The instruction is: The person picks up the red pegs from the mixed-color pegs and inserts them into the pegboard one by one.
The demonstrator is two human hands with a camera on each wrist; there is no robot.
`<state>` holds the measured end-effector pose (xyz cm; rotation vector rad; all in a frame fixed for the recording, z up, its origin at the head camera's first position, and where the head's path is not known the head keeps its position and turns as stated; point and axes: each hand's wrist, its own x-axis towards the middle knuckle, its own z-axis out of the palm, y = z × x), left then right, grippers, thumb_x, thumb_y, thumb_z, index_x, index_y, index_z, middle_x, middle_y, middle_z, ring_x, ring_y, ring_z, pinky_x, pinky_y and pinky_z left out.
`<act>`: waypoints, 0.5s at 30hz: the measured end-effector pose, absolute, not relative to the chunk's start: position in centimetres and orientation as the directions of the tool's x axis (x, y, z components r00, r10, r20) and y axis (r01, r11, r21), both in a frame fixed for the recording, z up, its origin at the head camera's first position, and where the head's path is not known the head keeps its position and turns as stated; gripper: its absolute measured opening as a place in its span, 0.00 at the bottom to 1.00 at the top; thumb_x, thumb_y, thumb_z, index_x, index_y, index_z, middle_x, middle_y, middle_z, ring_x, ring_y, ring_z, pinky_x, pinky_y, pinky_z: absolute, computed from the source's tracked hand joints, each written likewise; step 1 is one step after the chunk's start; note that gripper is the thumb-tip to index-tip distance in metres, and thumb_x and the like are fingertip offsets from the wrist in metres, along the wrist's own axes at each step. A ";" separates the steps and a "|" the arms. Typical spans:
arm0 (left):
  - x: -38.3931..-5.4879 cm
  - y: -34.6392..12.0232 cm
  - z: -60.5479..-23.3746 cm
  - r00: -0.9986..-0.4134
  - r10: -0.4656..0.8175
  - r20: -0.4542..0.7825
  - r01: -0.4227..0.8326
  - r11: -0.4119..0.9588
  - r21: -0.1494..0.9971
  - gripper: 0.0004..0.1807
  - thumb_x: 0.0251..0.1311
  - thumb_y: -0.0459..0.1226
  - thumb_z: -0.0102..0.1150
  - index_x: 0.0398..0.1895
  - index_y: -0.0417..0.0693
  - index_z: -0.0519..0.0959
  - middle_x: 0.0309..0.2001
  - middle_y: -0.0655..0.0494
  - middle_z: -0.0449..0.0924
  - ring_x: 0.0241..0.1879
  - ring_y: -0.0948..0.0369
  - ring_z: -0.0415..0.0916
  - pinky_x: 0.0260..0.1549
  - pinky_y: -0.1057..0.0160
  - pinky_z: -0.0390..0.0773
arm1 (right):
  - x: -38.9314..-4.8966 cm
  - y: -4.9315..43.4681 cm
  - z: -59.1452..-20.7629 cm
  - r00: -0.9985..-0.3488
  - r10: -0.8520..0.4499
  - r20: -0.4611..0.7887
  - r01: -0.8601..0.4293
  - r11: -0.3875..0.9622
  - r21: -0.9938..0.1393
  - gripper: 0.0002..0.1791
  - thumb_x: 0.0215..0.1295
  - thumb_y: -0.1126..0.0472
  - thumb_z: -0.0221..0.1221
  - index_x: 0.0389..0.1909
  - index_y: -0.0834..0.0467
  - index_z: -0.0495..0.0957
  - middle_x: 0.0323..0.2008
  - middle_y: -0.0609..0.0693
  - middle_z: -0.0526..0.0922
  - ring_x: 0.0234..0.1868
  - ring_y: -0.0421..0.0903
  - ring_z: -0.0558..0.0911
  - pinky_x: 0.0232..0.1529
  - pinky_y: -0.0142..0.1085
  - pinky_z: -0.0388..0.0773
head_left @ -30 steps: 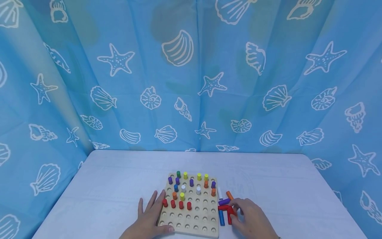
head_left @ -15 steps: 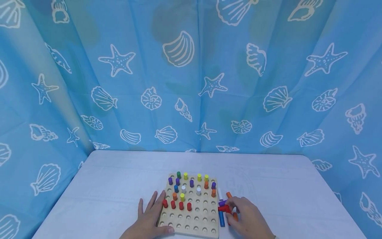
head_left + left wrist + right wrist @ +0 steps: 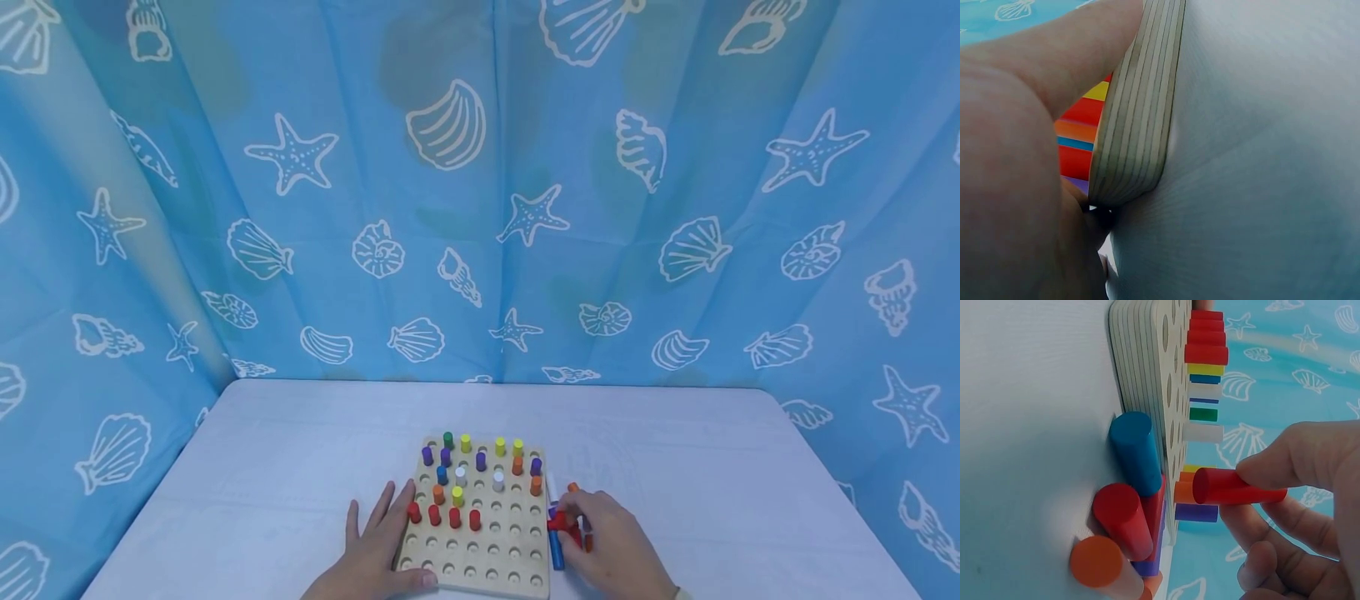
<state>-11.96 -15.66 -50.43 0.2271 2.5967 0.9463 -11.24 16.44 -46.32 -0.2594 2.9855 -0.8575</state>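
A wooden pegboard (image 3: 450, 562) lies on the table, with several coloured pegs upright in its holes. A row of red pegs (image 3: 454, 517) stands nearest the person. My left hand (image 3: 372, 546) rests along the board's left side, its fingers straight and spread, the thumb at the near left corner. Beside the board's right edge, my right hand (image 3: 611, 542) pinches a red peg (image 3: 1225, 486) between thumb and fingers, raised above the loose pegs. Under it lie a blue peg (image 3: 1135, 453), another red peg (image 3: 1124, 519), an orange peg (image 3: 1097, 562) and a purple peg (image 3: 1149, 567).
A white-covered table (image 3: 300, 450) spreads around the board. Behind it and along both sides hangs a blue curtain (image 3: 465, 208) with white shells and starfish. A loose white peg (image 3: 552, 485) lies close to the board's right edge.
My right hand has shifted slightly left over the loose pegs and now pinches a red one. The left hand and the standing pegs have stayed in place.
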 end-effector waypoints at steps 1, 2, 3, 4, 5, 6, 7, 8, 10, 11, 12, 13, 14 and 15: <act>-11.9 -15.7 -50.4 -0.920 0.273 -0.281 0.028 0.762 0.647 0.70 0.42 0.67 0.72 0.80 0.41 0.47 0.78 0.40 0.52 0.79 0.40 0.32 0.65 0.29 0.17 | -11.2 16.4 -46.3 -0.985 -0.169 0.028 -0.158 0.833 -0.530 0.15 0.56 0.57 0.73 0.43 0.51 0.81 0.28 0.39 0.73 0.30 0.38 0.71 0.29 0.29 0.72; -11.9 -15.7 -50.4 -0.920 0.275 -0.280 0.031 0.763 0.646 0.70 0.42 0.67 0.71 0.80 0.41 0.47 0.78 0.40 0.52 0.79 0.40 0.32 0.65 0.29 0.17 | -11.3 16.4 -46.4 -0.985 -0.173 0.031 -0.162 0.832 -0.531 0.15 0.56 0.58 0.73 0.43 0.51 0.81 0.27 0.39 0.73 0.29 0.38 0.71 0.28 0.29 0.72; -11.9 -15.7 -50.4 -0.920 0.276 -0.278 0.032 0.761 0.648 0.70 0.42 0.67 0.71 0.80 0.41 0.47 0.78 0.39 0.52 0.79 0.40 0.32 0.65 0.29 0.17 | -11.3 16.4 -46.4 -0.984 -0.177 0.036 -0.169 0.830 -0.532 0.15 0.56 0.58 0.73 0.42 0.51 0.81 0.27 0.39 0.73 0.29 0.38 0.70 0.28 0.29 0.71; -11.9 -15.6 -50.4 -0.920 0.278 -0.277 0.034 0.760 0.649 0.70 0.42 0.67 0.72 0.80 0.41 0.47 0.78 0.39 0.52 0.79 0.40 0.32 0.65 0.29 0.17 | -11.3 16.3 -46.3 -0.983 -0.181 0.038 -0.173 0.829 -0.532 0.15 0.56 0.58 0.73 0.43 0.51 0.81 0.28 0.39 0.73 0.29 0.37 0.70 0.28 0.29 0.71; -11.9 -15.6 -50.3 -0.920 0.279 -0.275 0.036 0.760 0.649 0.70 0.43 0.67 0.72 0.80 0.41 0.47 0.78 0.39 0.52 0.78 0.40 0.32 0.65 0.29 0.17 | -11.3 16.3 -46.3 -0.982 -0.185 0.039 -0.178 0.828 -0.532 0.15 0.56 0.58 0.73 0.42 0.51 0.81 0.28 0.38 0.73 0.29 0.37 0.70 0.28 0.29 0.71; -11.9 -15.7 -50.3 -0.920 0.280 -0.274 0.037 0.759 0.650 0.70 0.43 0.66 0.72 0.80 0.41 0.47 0.78 0.39 0.51 0.78 0.40 0.32 0.65 0.29 0.17 | -11.3 16.2 -46.3 -0.980 -0.192 0.045 -0.186 0.826 -0.533 0.15 0.56 0.58 0.73 0.43 0.51 0.81 0.28 0.38 0.74 0.29 0.37 0.71 0.28 0.29 0.72; -11.8 -15.7 -50.3 -0.920 0.280 -0.272 0.038 0.758 0.651 0.69 0.43 0.66 0.72 0.80 0.41 0.47 0.78 0.39 0.51 0.78 0.40 0.32 0.65 0.29 0.17 | -11.3 16.2 -46.2 -0.979 -0.199 0.047 -0.192 0.823 -0.535 0.15 0.56 0.58 0.73 0.43 0.51 0.81 0.28 0.38 0.74 0.29 0.37 0.71 0.29 0.30 0.72; -11.8 -15.7 -50.3 -0.920 0.281 -0.272 0.039 0.759 0.650 0.69 0.43 0.66 0.72 0.80 0.40 0.47 0.78 0.39 0.51 0.78 0.40 0.32 0.65 0.29 0.17 | -11.3 16.1 -46.1 -0.978 -0.204 0.049 -0.198 0.820 -0.537 0.15 0.55 0.58 0.73 0.43 0.51 0.81 0.28 0.38 0.74 0.29 0.37 0.71 0.29 0.30 0.73; -11.8 -15.7 -50.3 -0.921 0.279 -0.271 0.040 0.761 0.647 0.69 0.43 0.65 0.72 0.80 0.40 0.47 0.78 0.39 0.51 0.78 0.40 0.32 0.65 0.29 0.17 | -11.3 16.0 -46.1 -0.975 -0.216 0.056 -0.211 0.813 -0.542 0.15 0.55 0.58 0.73 0.43 0.51 0.81 0.29 0.38 0.75 0.30 0.37 0.71 0.30 0.30 0.74; -11.8 -15.7 -50.3 -0.921 0.278 -0.271 0.040 0.763 0.646 0.69 0.43 0.65 0.72 0.80 0.40 0.47 0.78 0.39 0.51 0.78 0.40 0.32 0.65 0.29 0.17 | -11.3 15.9 -46.0 -0.973 -0.223 0.062 -0.220 0.808 -0.546 0.15 0.56 0.59 0.73 0.43 0.51 0.81 0.29 0.38 0.75 0.30 0.37 0.71 0.31 0.30 0.74; -11.8 -15.7 -50.3 -0.921 0.277 -0.272 0.040 0.765 0.643 0.69 0.43 0.65 0.72 0.80 0.40 0.47 0.78 0.39 0.51 0.78 0.40 0.32 0.65 0.29 0.17 | -11.4 15.9 -46.0 -0.971 -0.230 0.066 -0.228 0.804 -0.549 0.15 0.56 0.59 0.73 0.42 0.51 0.81 0.29 0.38 0.75 0.30 0.37 0.71 0.31 0.30 0.74; -11.9 -15.8 -50.3 -0.922 0.276 -0.273 0.039 0.766 0.642 0.69 0.43 0.65 0.72 0.80 0.40 0.47 0.78 0.39 0.51 0.78 0.40 0.32 0.65 0.29 0.17 | -11.4 15.8 -46.0 -0.970 -0.234 0.069 -0.233 0.799 -0.554 0.14 0.56 0.59 0.72 0.42 0.51 0.80 0.29 0.38 0.75 0.30 0.37 0.71 0.31 0.30 0.74; -11.9 -15.8 -50.3 -0.921 0.276 -0.275 0.038 0.767 0.641 0.69 0.43 0.66 0.72 0.80 0.40 0.47 0.78 0.39 0.51 0.78 0.40 0.32 0.65 0.29 0.17 | -11.4 15.8 -46.0 -0.969 -0.238 0.070 -0.236 0.795 -0.558 0.14 0.56 0.59 0.72 0.42 0.51 0.80 0.29 0.38 0.75 0.30 0.37 0.71 0.31 0.30 0.74; -11.9 -15.7 -50.3 -0.921 0.276 -0.275 0.038 0.766 0.642 0.69 0.43 0.66 0.72 0.80 0.41 0.47 0.78 0.39 0.51 0.78 0.40 0.32 0.65 0.29 0.17 | -11.4 15.8 -46.0 -0.968 -0.242 0.071 -0.239 0.790 -0.564 0.14 0.56 0.59 0.72 0.42 0.51 0.80 0.29 0.38 0.75 0.30 0.37 0.71 0.31 0.30 0.74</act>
